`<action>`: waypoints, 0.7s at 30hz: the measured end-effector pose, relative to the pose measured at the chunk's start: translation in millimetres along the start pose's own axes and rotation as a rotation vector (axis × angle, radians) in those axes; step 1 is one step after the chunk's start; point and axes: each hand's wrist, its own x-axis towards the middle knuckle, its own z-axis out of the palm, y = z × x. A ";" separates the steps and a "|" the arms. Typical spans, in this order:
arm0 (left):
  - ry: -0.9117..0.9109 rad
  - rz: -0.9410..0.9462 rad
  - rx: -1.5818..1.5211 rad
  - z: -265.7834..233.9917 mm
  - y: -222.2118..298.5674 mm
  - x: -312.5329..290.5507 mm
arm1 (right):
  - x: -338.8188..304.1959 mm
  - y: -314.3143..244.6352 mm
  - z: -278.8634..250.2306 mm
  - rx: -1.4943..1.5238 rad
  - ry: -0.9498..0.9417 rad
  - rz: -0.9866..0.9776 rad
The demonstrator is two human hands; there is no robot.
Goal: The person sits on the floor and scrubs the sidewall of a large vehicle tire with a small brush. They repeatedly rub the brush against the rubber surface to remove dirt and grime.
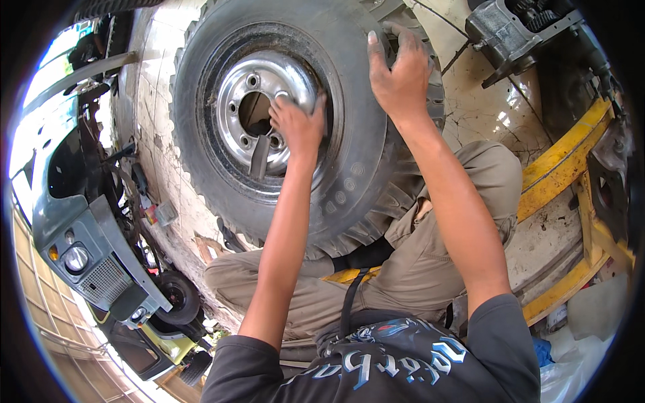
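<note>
Head view: both hands above a large black tire (198, 144), which lies right beneath them with sidewall and wheel facing the camera. Left hand (295, 122) over the silver wheel (269, 75), just beside the round center hole, fingers spread and thumb set well apart from them, a little blurred; cannot tell about firm contact with the metal. Just below the left fingers, a dark flat bar (259, 161), reaching from the center hole down over the wheel. Right hand (403, 74) wide too, thumb and forefinger raised and apart, near the tire's outer edge, to the right of the left hand. Chunky tread below the right wrist. Farther right of the right hand, a gray metal casing (500, 33) with gears inside; below the casing, a scuffed yellow metal frame (564, 158). Far to the left of the left hand, a gray-blue vehicle front (91, 232) with round headlights (76, 258). Below both hands, bent legs in khaki trousers (416, 282) and a dark printed T-shirt (383, 376). Left of the left hand, past the tire, pale tiled floor (158, 74).
</note>
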 end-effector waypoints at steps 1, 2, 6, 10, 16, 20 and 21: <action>0.061 0.001 0.025 8.2 -1.7 7.0 | -1.4 -1.9 0.7 0.010 0.003 -0.017; 0.123 0.001 0.052 12.4 -6.1 7.5 | -3.2 -4.3 1.8 0.021 0.005 -0.034; 0.038 0.149 0.101 -6.7 -30.9 -38.0 | 0.6 -2.6 -2.1 0.016 0.039 -0.044; -0.149 0.133 0.056 -31.0 -45.9 -54.2 | 2.2 -2.2 -4.0 -0.011 0.008 0.011; 0.138 0.147 0.099 20.5 -28.2 -9.7 | -8.3 -5.8 4.2 -0.147 0.029 -0.069; 0.028 0.091 0.046 12.1 -1.6 4.3 | -2.4 4.0 1.2 -0.131 0.034 -0.082; -0.082 0.092 -0.017 -3.5 -0.1 -6.0 | -1.0 3.8 0.9 -0.131 0.034 -0.075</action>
